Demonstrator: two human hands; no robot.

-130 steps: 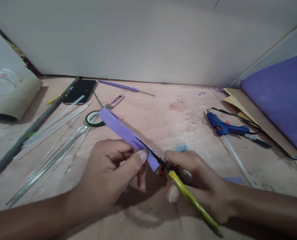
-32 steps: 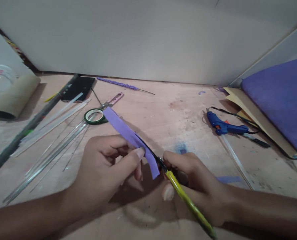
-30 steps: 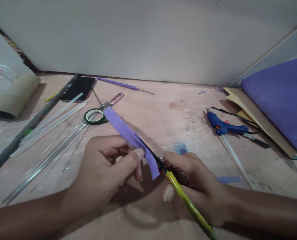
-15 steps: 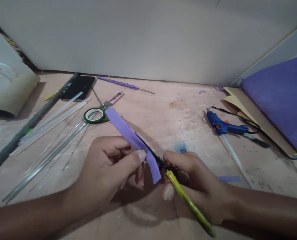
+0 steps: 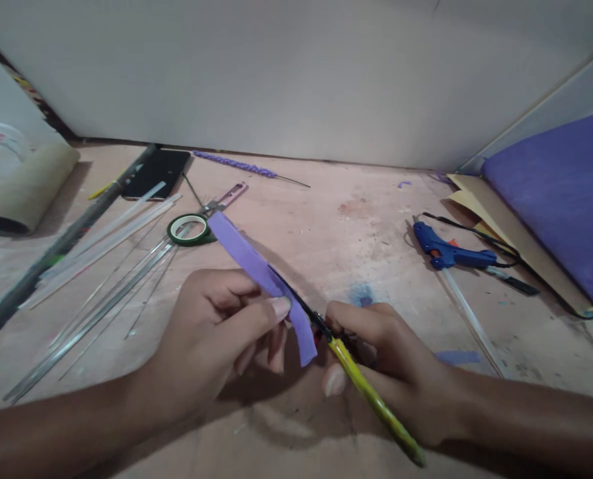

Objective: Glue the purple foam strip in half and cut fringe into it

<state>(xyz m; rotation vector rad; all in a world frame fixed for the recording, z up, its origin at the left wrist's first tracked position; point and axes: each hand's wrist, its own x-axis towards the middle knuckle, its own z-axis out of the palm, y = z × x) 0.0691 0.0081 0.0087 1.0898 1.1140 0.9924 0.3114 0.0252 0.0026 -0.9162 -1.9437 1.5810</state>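
Note:
A strip of purple crepe paper [image 5: 246, 251] slants across the middle of the view, pinched between the thumb and fingers of my left hand [image 5: 221, 326]. My right hand [image 5: 393, 359] is closed around scissors with dark blades and a yellow handle [image 5: 363, 386]. Their narrow blades lie along the right edge of the strip, beside my left thumb. How far the blades are apart does not show clearly. The lower end of the strip curls down below my left thumb, and my right fingers partly hide the second handle.
Left lie green tape [image 5: 188, 230], clear glue sticks [image 5: 106, 246], wires, a phone [image 5: 159, 174] and a cardboard tube [image 5: 29, 189]. A purple-wrapped wire [image 5: 236, 163] lies at the back. Right are a blue glue gun [image 5: 450, 255] and purple paper [image 5: 560, 193].
The purple strip and my left hand have shifted very slightly left. The scissors have barely moved, their handle end a little up and left. Everything else lies as before.

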